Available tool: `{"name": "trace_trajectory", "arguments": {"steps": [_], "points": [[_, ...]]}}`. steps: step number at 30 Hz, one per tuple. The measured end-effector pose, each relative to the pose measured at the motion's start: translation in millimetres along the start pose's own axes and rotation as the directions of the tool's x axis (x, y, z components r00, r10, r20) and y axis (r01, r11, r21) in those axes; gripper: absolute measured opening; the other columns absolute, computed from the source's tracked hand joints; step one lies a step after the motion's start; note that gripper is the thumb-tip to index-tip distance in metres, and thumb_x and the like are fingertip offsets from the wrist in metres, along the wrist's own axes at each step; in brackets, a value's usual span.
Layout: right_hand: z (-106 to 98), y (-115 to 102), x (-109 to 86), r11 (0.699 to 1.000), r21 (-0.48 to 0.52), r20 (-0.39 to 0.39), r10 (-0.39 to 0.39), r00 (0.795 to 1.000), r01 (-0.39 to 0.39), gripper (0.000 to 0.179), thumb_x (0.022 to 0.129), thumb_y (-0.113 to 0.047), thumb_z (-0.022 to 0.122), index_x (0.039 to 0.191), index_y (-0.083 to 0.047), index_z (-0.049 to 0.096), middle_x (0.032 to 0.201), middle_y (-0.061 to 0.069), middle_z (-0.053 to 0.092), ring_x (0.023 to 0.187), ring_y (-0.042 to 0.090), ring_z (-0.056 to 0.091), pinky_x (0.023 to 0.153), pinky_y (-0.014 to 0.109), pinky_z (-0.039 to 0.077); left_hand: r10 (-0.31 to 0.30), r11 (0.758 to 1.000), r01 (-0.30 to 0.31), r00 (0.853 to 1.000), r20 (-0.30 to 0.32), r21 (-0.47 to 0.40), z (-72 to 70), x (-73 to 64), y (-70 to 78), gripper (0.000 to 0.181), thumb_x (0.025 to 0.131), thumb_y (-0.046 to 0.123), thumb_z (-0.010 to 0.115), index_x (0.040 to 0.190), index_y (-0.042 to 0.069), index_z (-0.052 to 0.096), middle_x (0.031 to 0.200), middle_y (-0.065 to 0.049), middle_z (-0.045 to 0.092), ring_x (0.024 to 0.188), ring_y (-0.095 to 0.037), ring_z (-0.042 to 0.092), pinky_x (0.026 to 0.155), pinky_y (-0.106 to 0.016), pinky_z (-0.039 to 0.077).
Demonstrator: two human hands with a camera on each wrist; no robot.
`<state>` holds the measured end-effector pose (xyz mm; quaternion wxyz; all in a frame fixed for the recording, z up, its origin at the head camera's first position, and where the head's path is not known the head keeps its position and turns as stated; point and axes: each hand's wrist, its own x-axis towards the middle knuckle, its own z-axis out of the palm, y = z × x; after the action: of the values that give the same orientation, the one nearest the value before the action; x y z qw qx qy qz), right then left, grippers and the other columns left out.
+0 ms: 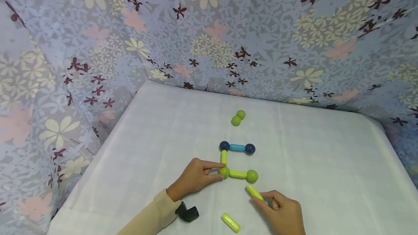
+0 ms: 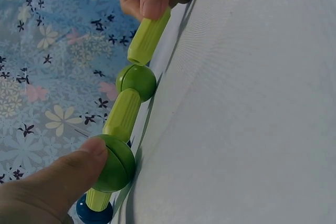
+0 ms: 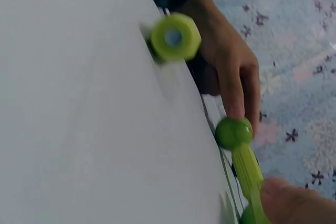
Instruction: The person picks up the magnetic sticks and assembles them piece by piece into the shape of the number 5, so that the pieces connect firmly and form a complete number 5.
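My left hand (image 1: 194, 177) pinches a green ball (image 1: 224, 172) between thumb and index finger. That ball is the corner of a joined shape. One lime-green rod (image 1: 224, 157) runs from it to a dark blue ball (image 1: 224, 145), and another lime rod (image 1: 238, 174) leads to a second green ball (image 1: 252, 176). From the dark blue ball a light blue rod (image 1: 237, 147) reaches another dark blue ball (image 1: 250, 148). My right hand (image 1: 282, 207) holds a loose lime rod (image 2: 149, 38) by one end. In the left wrist view its free end is close to the second green ball.
Another lime rod (image 1: 230, 222) lies on the white-covered table (image 1: 163, 119), nearer me between the hands. Two green balls (image 1: 238, 117) sit together beyond the shape. A black device (image 1: 187, 212) is at the left wrist. Flowered cloth (image 1: 196, 46) hangs behind and to the left.
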<state>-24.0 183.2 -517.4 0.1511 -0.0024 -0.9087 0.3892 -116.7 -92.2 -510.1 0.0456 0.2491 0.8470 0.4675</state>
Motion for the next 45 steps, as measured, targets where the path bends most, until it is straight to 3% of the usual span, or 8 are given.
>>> {"name": "trace_trajectory", "arguments": {"steps": [7, 11, 23, 28, 31, 35, 39, 45], "points": [[-2.9, 7.3, 0.8, 0.999, -0.051, -0.1, -0.001, 0.995, -0.004, 0.025, 0.064, -0.02, 0.099, 0.077, -0.017, 0.078, 0.045, -0.019, 0.028, 0.041, -0.004, 0.021, 0.037, 0.02, 0.025, 0.005, 1.0, -0.005, 1.0, 0.001, -0.012, 1.6, 0.6, -0.7, 0.036, 0.088, 0.034, 0.083, 0.12, 0.021, 0.078, 0.05, 0.018, 0.03, 0.047, 0.003, 0.024, 0.045, -0.019, 0.023], [-1.5, 7.5, 1.7, 0.998, -0.069, -0.109, -0.013, 0.994, 0.005, 0.027, 0.063, -0.02, 0.1, 0.076, -0.016, 0.077, 0.045, -0.019, 0.028, 0.041, -0.003, 0.022, 0.038, 0.019, 0.025, 0.012, 1.0, -0.012, 1.0, 0.002, -0.013, 2.0, 0.4, -2.9, 0.036, 0.088, 0.036, 0.082, 0.121, 0.021, 0.078, 0.05, 0.018, 0.029, 0.046, 0.003, 0.024, 0.045, -0.019, 0.023], [4.5, -5.9, 3.0, 0.994, -0.096, 0.004, -0.05, 0.999, 0.05, 0.027, 0.066, -0.031, 0.098, 0.082, -0.02, 0.079, 0.049, -0.022, 0.025, 0.045, -0.003, 0.021, 0.041, 0.019, 0.026, -0.017, 1.0, 0.017, 1.0, 0.001, -0.016, -0.4, -0.8, -5.1, 0.036, 0.088, 0.036, 0.083, 0.121, 0.024, 0.077, 0.049, 0.016, 0.029, 0.046, 0.003, 0.022, 0.045, -0.02, 0.024], [2.6, 0.0, 6.2, 1.0, 0.013, -0.013, -0.026, 1.0, 0.026, 0.02, 0.073, -0.025, 0.094, 0.087, -0.022, 0.079, 0.049, -0.017, 0.026, 0.044, -0.003, 0.019, 0.039, 0.02, 0.026, -0.012, 1.0, 0.012, 1.0, 0.0, -0.021, 0.2, -1.0, -3.9, 0.036, 0.088, 0.035, 0.082, 0.121, 0.023, 0.078, 0.048, 0.016, 0.029, 0.045, 0.003, 0.022, 0.045, -0.02, 0.024], [0.0, 6.9, 17.7, 0.99, 0.137, 0.007, -0.026, 1.0, 0.025, 0.017, 0.081, -0.019, 0.089, 0.095, -0.023, 0.08, 0.051, -0.012, 0.028, 0.045, -0.002, 0.02, 0.04, 0.021, 0.027, -0.003, 1.0, 0.003, 1.0, -0.003, -0.016, 0.4, -0.9, -4.7, 0.036, 0.088, 0.036, 0.082, 0.121, 0.023, 0.077, 0.049, 0.016, 0.029, 0.046, 0.002, 0.023, 0.045, -0.02, 0.024], [-0.1, 17.1, 43.5, 0.967, 0.234, 0.095, -0.13, 0.987, 0.105, 0.023, 0.087, -0.015, 0.084, 0.108, -0.023, 0.079, 0.053, -0.01, 0.03, 0.048, -0.002, 0.02, 0.043, 0.022, 0.027, -0.006, 1.0, 0.006, 1.0, -0.005, 0.003, -1.9, -1.5, -6.2, 0.037, 0.088, 0.036, 0.082, 0.122, 0.023, 0.077, 0.049, 0.017, 0.029, 0.046, 0.002, 0.024, 0.046, -0.019, 0.025], [4.0, 25.8, 65.8, 0.957, 0.225, 0.181, -0.224, 0.958, 0.181, 0.026, 0.087, -0.018, 0.084, 0.112, -0.022, 0.079, 0.054, -0.013, 0.028, 0.05, -0.002, 0.019, 0.045, 0.022, 0.028, 0.001, 1.0, -0.001, 1.0, -0.001, 0.015, -2.3, -1.2, -6.3, 0.037, 0.088, 0.035, 0.082, 0.122, 0.022, 0.077, 0.049, 0.017, 0.029, 0.046, 0.002, 0.024, 0.046, -0.019, 0.025], [8.5, 25.2, 74.4, 0.971, 0.185, 0.235, -0.191, 0.953, 0.149, 0.018, 0.088, -0.025, 0.083, 0.106, -0.021, 0.08, 0.052, -0.014, 0.028, 0.047, -0.001, 0.019, 0.043, 0.023, 0.029, 0.014, 1.0, -0.014, 1.0, 0.007, 0.007, -1.3, -0.9, -8.0, 0.038, 0.088, 0.036, 0.082, 0.123, 0.023, 0.077, 0.051, 0.017, 0.029, 0.047, 0.002, 0.024, 0.046, -0.019, 0.024]]}}
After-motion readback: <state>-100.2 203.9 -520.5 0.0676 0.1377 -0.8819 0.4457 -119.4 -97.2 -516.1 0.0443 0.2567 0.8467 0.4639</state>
